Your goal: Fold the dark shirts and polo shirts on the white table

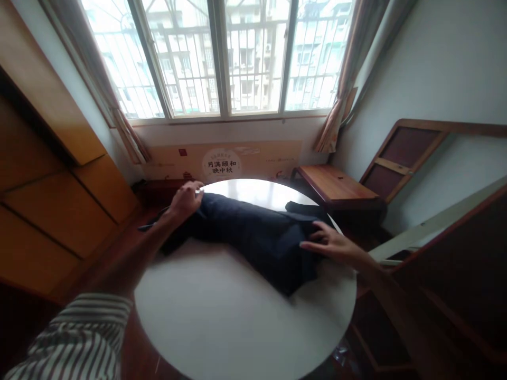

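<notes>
A dark navy garment [253, 224], whose exact kind I cannot make out, lies across the round white table [222, 316]. My left hand [187, 199] is at its far left end, fingers curled in on the cloth; a small pale spot shows by the fingertips. Over the garment's right end rests my right hand [328, 240], with fingers apart and touching the fabric. Part of the cloth sticks out behind the main piece on the right, and more droops past the table's left edge. Slight blur softens both hands.
Orange-brown cabinets [39, 211] stand on the left. Beyond the table are a printed panel [253, 158] and a barred window [222, 58] with curtains. A wooden bench [336, 182] and a leaning wooden frame [400, 153] are at the right, with dark furniture [459, 279] nearer me.
</notes>
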A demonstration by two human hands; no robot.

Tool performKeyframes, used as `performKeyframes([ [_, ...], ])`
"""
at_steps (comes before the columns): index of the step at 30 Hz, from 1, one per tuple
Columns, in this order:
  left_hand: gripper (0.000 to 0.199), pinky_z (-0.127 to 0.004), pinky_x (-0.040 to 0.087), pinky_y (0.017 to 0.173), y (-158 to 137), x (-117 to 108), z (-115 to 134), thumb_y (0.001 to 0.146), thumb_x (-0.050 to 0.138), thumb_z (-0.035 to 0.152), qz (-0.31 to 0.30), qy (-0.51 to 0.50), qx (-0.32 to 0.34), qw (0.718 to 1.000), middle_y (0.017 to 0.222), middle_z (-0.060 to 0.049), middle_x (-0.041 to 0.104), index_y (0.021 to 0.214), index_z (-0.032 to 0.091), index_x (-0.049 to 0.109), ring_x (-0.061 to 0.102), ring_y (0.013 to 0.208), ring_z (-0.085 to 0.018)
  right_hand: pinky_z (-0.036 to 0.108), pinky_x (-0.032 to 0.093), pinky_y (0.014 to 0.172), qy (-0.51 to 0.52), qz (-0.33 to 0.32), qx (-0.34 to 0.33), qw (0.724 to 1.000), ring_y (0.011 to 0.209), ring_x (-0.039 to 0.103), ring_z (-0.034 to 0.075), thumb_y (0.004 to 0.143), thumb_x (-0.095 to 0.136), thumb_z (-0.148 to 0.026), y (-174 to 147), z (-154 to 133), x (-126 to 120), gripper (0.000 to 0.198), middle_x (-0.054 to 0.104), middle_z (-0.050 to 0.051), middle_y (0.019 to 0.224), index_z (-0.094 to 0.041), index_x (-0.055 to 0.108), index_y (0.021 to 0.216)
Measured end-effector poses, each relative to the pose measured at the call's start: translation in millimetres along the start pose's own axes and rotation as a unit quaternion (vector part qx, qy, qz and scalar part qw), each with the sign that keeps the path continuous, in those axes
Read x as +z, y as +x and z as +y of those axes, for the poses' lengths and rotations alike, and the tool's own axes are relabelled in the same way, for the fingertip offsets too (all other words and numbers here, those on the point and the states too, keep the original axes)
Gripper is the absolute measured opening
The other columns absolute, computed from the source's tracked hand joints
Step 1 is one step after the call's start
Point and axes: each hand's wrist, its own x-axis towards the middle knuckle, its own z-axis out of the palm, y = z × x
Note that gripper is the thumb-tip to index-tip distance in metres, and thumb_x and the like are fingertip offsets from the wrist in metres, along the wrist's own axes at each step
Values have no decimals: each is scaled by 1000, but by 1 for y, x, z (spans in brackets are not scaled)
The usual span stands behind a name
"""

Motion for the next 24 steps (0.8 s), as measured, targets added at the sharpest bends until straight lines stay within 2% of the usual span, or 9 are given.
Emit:
performKeyframes([
  [3, 38, -26, 44, 53, -54, 53, -8, 79, 62, 54, -101, 28, -40, 994, 54, -3, 64, 66, 18, 67, 59, 50, -18, 38, 54, 81, -127, -39, -52, 990, 94, 67, 29, 68, 78, -53, -12, 28, 33, 68, 69, 13, 105, -14, 61, 120],
  [5, 44, -25, 43, 49, -79, 78, -18, 79, 58, 59, -181, 23, -91, 979, 50, -2, 62, 59, 20, 62, 58, 45, -17, 37, 52, 85, -202, -22, -103, 974, 98, 66, 29, 76, 74, -43, -15, 32, 52, 47, 66, 14, 111, -15, 64, 112],
  [7, 47, -25, 44, 48, -90, 92, -28, 80, 56, 63, -194, 0, -149, 970, 55, -2, 64, 63, 20, 61, 61, 47, -18, 34, 50, 80, -258, -24, -124, 958, 92, 67, 26, 87, 62, -30, -22, 20, 70, 20, 66, 13, 104, -15, 65, 101],
  [12, 62, -27, 49, 50, -77, 82, -42, 77, 59, 70, -65, -112, -289, 948, 75, -7, 70, 104, 15, 58, 67, 55, -21, 25, 46, 68, -202, -170, -279, 923, 72, 62, 16, 99, 43, -22, -76, -56, 106, 24, 65, 6, 80, -17, 61, 83],
  [15, 67, -32, 55, 67, -66, 70, -45, 66, 76, 63, 24, -156, -283, 946, 94, -14, 72, 108, 13, 59, 71, 78, -26, 20, 47, 71, -73, -375, -417, 824, 77, 63, 14, 96, 50, -21, -105, -91, 117, 16, 69, 6, 88, -16, 64, 94],
  [17, 62, -34, 54, 81, -60, 68, -45, 59, 85, 50, 59, -179, -233, 954, 104, -15, 71, 104, 14, 63, 69, 95, -29, 19, 48, 71, 8, -432, -438, 788, 78, 65, 13, 94, 54, -23, -99, -94, 117, 18, 71, 5, 91, -17, 66, 106],
  [19, 53, -35, 52, 87, -57, 73, -42, 58, 86, 40, 65, -196, -188, 960, 102, -12, 72, 99, 14, 66, 67, 99, -29, 21, 50, 69, 64, -358, -392, 845, 72, 66, 13, 94, 55, -28, -69, -83, 114, 21, 71, 4, 84, -17, 68, 107],
  [21, 42, -35, 53, 84, -57, 81, -35, 61, 81, 35, 43, -217, -158, 962, 93, -9, 72, 94, 14, 68, 68, 93, -28, 26, 51, 67, 101, -186, -297, 931, 67, 65, 14, 95, 51, -31, -23, -64, 110, 24, 68, 4, 73, -15, 69, 96],
  [24, 36, -33, 55, 75, -63, 90, -16, 66, 73, 36, -8, -303, -131, 944, 81, -4, 71, 94, 14, 69, 68, 81, -25, 28, 51, 62, 150, -73, -155, 974, 63, 62, 15, 86, 61, -32, 43, -39, 107, 20, 64, 3, 69, -15, 68, 95],
])
